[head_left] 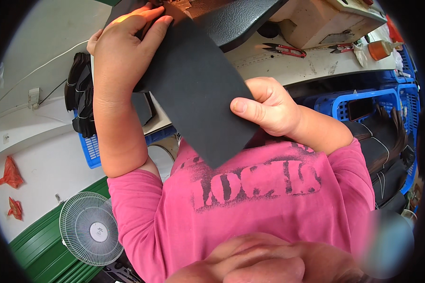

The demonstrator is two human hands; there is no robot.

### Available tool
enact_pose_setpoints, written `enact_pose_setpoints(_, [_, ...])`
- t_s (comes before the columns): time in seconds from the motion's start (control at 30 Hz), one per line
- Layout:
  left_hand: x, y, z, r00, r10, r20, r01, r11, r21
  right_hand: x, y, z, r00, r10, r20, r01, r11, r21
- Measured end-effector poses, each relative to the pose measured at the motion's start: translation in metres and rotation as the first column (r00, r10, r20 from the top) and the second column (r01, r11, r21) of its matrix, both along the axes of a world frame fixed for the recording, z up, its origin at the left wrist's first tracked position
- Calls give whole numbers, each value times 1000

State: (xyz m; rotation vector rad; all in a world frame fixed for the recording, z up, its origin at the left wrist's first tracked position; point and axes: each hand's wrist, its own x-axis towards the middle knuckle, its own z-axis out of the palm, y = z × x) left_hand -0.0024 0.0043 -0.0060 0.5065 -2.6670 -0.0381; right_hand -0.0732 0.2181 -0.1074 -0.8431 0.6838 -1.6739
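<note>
Right grip [269, 107] clasps the flat, matte-black rectangular sheet [198, 94] between thumb and fingers; left grip [126, 41] touches its far end, though I can't tell whether it pinches. The sheet overhangs the near edge of the white surface [288, 70]. I judge handling unfinished: its visible face shows no stitching, and release is left.

Flat black panel [196, 89], smooth, slanted, hand-held.
</note>
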Motion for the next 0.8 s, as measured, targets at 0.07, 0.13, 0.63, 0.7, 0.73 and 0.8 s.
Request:
enact_pose_setpoints(0.07, [0,-1,1,1000,7,10,-7,1000,14,-1,-2,-2,1000,-25,-13,25,1000,9])
enact_pose_setpoints(0.13, [0,-1,1,1000,26,-7,-26,998,49,-2,-6,-4,999,-31,-9,32,999,43])
enact_pose_setpoints(0.63, [10,5,8,988,-77,131,67,995,80,-10,-43,16,1000,-13,25,9,991,132])
enact_pose_setpoints(0.7, [10,1,10,982,-112,150,91,986,141,-10,-43,15,999,-20,34,16,994,104])
enact_pose_setpoints(0.73, [7,-4,9,981,-141,131,113,973,200,-10,-42,14,999,-23,38,20,996,91])
enact_pose_setpoints(0.8, [4,-16,9,977,-183,113,148,953,263,-10,-42,12,1000,-22,22,20,996,84])
